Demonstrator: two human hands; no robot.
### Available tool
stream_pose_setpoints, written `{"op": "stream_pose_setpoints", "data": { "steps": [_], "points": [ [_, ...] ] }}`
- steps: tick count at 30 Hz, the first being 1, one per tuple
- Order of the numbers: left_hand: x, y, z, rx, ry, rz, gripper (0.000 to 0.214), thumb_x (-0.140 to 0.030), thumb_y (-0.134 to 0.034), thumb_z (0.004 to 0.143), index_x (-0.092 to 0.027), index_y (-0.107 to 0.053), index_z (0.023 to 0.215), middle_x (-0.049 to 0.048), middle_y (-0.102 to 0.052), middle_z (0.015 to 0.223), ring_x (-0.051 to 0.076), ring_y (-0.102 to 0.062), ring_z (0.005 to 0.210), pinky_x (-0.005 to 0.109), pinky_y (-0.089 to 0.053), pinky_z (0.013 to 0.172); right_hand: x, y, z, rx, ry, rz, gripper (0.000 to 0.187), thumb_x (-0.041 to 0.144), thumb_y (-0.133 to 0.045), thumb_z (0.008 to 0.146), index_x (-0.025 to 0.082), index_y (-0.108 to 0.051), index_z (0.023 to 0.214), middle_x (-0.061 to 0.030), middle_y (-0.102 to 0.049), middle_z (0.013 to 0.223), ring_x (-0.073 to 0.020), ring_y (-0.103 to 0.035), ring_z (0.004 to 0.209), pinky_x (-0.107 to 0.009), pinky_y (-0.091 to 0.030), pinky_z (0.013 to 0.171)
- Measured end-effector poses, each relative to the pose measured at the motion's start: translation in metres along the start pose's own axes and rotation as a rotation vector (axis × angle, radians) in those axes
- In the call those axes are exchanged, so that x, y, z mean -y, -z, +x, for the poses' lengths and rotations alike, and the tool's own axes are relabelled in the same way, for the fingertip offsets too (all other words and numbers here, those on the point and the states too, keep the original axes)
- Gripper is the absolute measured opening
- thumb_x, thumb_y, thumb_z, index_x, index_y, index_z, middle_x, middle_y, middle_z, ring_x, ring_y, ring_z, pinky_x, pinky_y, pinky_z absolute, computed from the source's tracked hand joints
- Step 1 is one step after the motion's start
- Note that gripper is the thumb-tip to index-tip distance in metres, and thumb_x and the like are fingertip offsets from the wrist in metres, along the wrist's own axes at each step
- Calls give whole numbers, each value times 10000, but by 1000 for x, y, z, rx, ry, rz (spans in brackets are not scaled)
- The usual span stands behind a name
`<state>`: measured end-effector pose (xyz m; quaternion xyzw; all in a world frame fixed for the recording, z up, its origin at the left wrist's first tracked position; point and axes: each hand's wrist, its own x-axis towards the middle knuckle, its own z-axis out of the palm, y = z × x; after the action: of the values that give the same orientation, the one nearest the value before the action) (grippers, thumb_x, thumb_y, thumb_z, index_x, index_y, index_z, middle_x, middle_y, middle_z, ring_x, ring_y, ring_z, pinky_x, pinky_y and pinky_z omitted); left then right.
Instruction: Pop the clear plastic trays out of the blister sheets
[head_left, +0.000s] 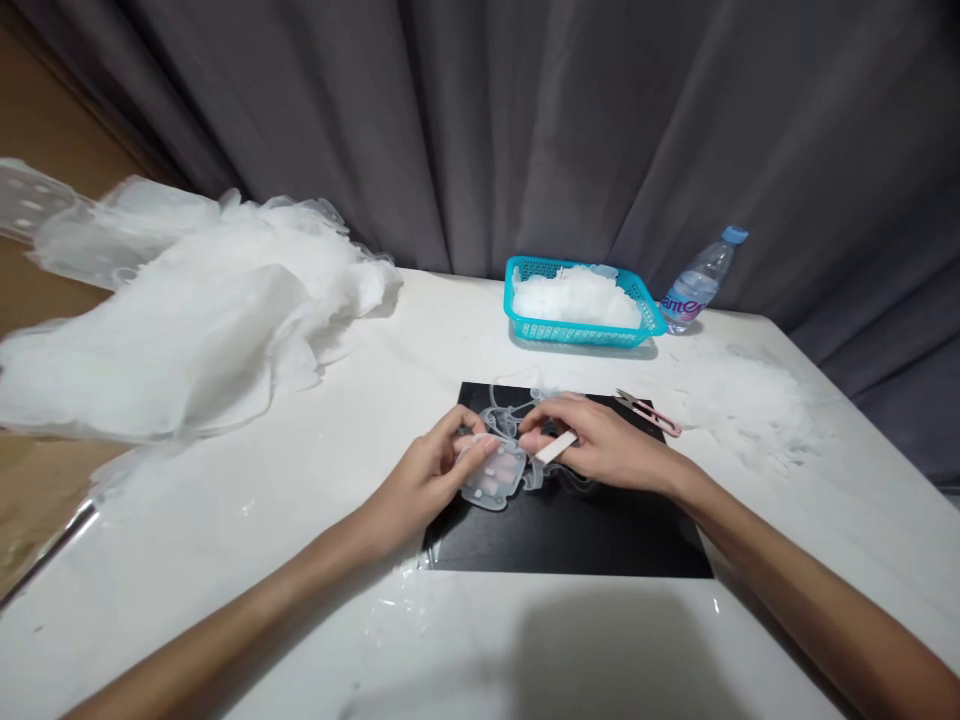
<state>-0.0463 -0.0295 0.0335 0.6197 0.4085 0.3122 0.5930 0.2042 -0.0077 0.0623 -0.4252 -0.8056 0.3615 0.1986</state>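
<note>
My left hand [450, 462] pinches a translucent, rubbery-looking flat piece [491, 478] with small white dots and a rounded outline. At the right edge of that piece, the thumb and fingertips of my right hand [581, 435] are closed. A flat white strip [556, 447] sticks out from the right hand; whether it is a tool's handle I cannot tell. More translucent loops and scraps [506, 420] lie behind and beneath both hands. All of this is over a black mat [570, 535]. What exactly the right fingertips grip is hidden.
Pink-handled thread snips [649, 411] rest at the mat's upper right corner. Farther back stand a blue basket [585, 335] of white translucent pieces and a water bottle [701, 285]. A big heap of translucent sheets [187, 320] fills the left; small scraps [750, 405] lie right.
</note>
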Motion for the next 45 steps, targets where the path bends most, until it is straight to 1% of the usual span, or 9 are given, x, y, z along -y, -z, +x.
{"op": "stream_pose_setpoints", "data": {
  "steps": [5, 11, 18, 25, 29, 32, 38, 40, 45],
  "points": [
    [-2, -12, 3, -37, 69, -224, 363, -488, -687, 983, -217, -446, 991, 11, -757, 742, 164, -745, 695, 242, -566, 627, -10, -4, 0, 118, 8, 185, 101, 256, -701, 956, 188, -746, 1017, -3, -680, 906, -150, -568, 807, -260, -407, 743],
    [5, -13, 5, -63, 123, -258, 576, -310, -961, 711, -214, -452, 962, -52, -707, 686, 83, -625, 543, 157, -484, 496, -6, 0, 0, 171, 41, 341, 113, 238, -663, 970, 176, -747, 1013, -3, -666, 897, -146, -568, 810, -259, -418, 758],
    [6, -16, 3, -54, 155, -240, 561, -346, -959, 710, -208, -474, 955, -34, -707, 713, 93, -629, 568, 163, -486, 504, -1, -4, -4, 65, 63, 221, 65, 226, -702, 943, 180, -717, 900, 9, -649, 858, -128, -532, 771, -255, -402, 752],
    [5, -21, 1, -42, 174, -236, 481, -394, -899, 790, -209, -492, 967, -38, -682, 712, 115, -658, 583, 185, -503, 523, -5, -7, -7, 65, 125, 100, 37, 189, -672, 949, 196, -689, 917, 8, -673, 889, -138, -561, 797, -258, -408, 762],
    [6, -26, -3, 115, 186, -251, 492, -386, -898, 791, -219, -467, 960, -58, -661, 698, 99, -611, 547, 179, -481, 496, -17, -10, -2, -179, 124, -201, 89, 138, -604, 941, 200, -649, 895, -36, -688, 910, -189, -584, 855, -300, -402, 785],
    [2, -24, -6, 132, 155, -170, 416, -367, -874, 827, -209, -517, 968, -72, -626, 675, 88, -592, 563, 169, -447, 508, -25, 1, -1, -318, 46, -335, 86, 182, -594, 964, 210, -660, 916, -47, -710, 908, -210, -599, 868, -314, -397, 770],
    [-6, -11, -5, 82, 32, -163, 310, -294, -831, 893, -203, -550, 987, 42, -817, 930, 168, -772, 835, 250, -563, 758, -28, 39, -9, -264, -45, -390, 109, 297, -627, 981, 226, -706, 956, -34, -717, 900, -215, -619, 846, -306, -374, 704],
    [-7, -10, -6, 102, 2, -174, 290, -273, -810, 915, -208, -538, 991, 63, -837, 983, 205, -798, 936, 299, -581, 867, -27, 41, -11, -231, -61, -410, 188, 389, -639, 994, 231, -694, 1081, -47, -719, 979, -241, -636, 917, -318, -401, 733],
    [-7, -13, -9, 108, -48, -94, 257, -274, -791, 932, -206, -546, 971, 76, -847, 1012, 240, -813, 981, 329, -594, 904, -25, 21, -14, -72, -20, -530, 691, 546, -743, 917, 217, -498, 1473, -142, -655, 1273, -347, -591, 1197, -417, -470, 925]
  ]
}}
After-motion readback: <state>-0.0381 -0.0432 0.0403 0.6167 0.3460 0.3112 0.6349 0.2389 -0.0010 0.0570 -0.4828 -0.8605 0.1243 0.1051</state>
